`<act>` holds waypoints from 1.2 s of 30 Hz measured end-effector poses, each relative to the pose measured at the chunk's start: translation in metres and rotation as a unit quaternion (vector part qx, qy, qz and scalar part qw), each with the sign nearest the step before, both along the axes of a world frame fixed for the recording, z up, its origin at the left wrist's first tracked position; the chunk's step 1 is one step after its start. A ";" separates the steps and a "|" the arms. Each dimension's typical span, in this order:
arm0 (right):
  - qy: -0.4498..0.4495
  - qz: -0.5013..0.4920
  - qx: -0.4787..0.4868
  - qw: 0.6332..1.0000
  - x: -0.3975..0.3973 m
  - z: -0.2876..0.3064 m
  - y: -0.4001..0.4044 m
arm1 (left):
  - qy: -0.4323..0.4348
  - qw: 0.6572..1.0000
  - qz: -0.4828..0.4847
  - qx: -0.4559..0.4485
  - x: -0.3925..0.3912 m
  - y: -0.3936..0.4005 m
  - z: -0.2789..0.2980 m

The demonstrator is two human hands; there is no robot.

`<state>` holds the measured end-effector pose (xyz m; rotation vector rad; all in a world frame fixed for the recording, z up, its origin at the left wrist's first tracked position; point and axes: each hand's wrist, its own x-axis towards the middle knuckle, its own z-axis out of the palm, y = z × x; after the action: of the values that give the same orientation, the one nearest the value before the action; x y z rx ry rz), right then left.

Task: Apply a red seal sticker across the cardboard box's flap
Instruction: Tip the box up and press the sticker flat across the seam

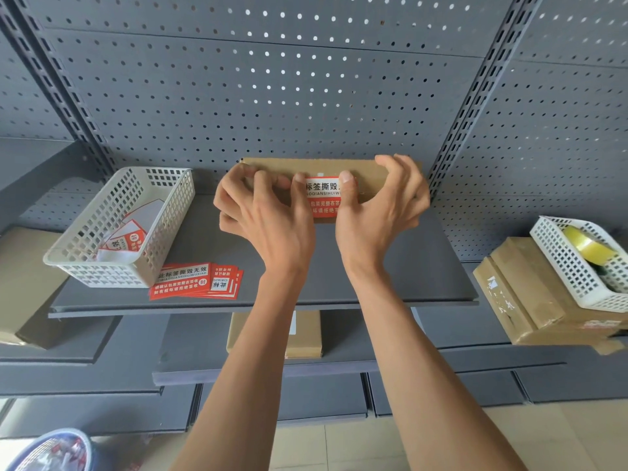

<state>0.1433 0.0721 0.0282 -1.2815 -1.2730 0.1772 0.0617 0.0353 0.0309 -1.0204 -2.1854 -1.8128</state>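
Left hand [261, 212] and right hand [377, 205] each curl round an end of the box [272, 163], thumbs pressing the red sticker [324, 198] down over the flap edge so it bonds

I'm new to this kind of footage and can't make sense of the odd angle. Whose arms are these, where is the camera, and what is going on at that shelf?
There is no machine here: a person wears a wide-angle camera on the head, so you look down along their own bare arms. Both hands are on a cardboard box standing on a grey shelf against a perforated back panel. The left hand and right hand curl round the box ends, while both thumbs press a red seal sticker onto its front. To the left lie a stack of spare stickers and a white basket with more. At far right, another white basket holds a tape roll.
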 end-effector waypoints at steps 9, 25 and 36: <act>0.036 0.006 0.014 0.999 0.011 0.007 0.004 | -0.037 0.999 -0.002 0.020 0.001 0.001 0.005; -0.021 -0.014 -0.002 1.000 0.004 0.002 0.003 | -0.002 1.000 0.009 -0.001 0.000 0.004 -0.001; 0.027 0.004 0.008 1.000 0.008 0.004 0.005 | -0.021 0.999 0.005 0.032 -0.001 0.003 -0.003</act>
<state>0.1508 0.0773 0.0324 -1.2501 -1.2317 0.2049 0.0611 0.0383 0.0281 -0.9648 -2.1383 -1.9033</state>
